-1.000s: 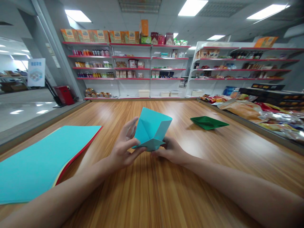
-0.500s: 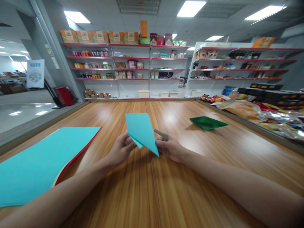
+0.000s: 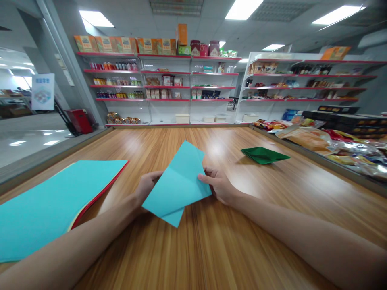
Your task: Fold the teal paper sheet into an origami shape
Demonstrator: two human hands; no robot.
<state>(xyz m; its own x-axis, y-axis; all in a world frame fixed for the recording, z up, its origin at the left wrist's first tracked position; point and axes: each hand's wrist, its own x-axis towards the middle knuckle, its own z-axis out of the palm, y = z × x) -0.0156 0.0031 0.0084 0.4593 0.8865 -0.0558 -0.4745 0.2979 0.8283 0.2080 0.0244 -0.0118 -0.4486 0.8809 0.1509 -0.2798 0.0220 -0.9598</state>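
A folded sheet of light-blue paper (image 3: 179, 181) is held up above the wooden table, tilted, with overlapping layers and a corner sticking out at its lower edge. My right hand (image 3: 219, 185) pinches its right edge, thumb on the front face and fingers behind. At the left edge, my left hand (image 3: 148, 186) is closed around the paper, its fingertips hidden behind the sheet. To the right on the table lies a folded green paper piece (image 3: 265, 155), pointed at both ends. A stack of coloured paper (image 3: 66, 197), light blue on top with yellow and red below, lies at left.
The wooden table (image 3: 229, 241) has a raised rim. Packaged snacks (image 3: 317, 141) and black boxes lie beyond its right edge. Shelves (image 3: 167, 86) with goods stand behind. A red box (image 3: 79, 121) and a sign stand at the left.
The blue paper has been turned over and rotated, so a broader face now shows. My left hand has shifted slightly left; my right thumb now presses on the front of the paper.
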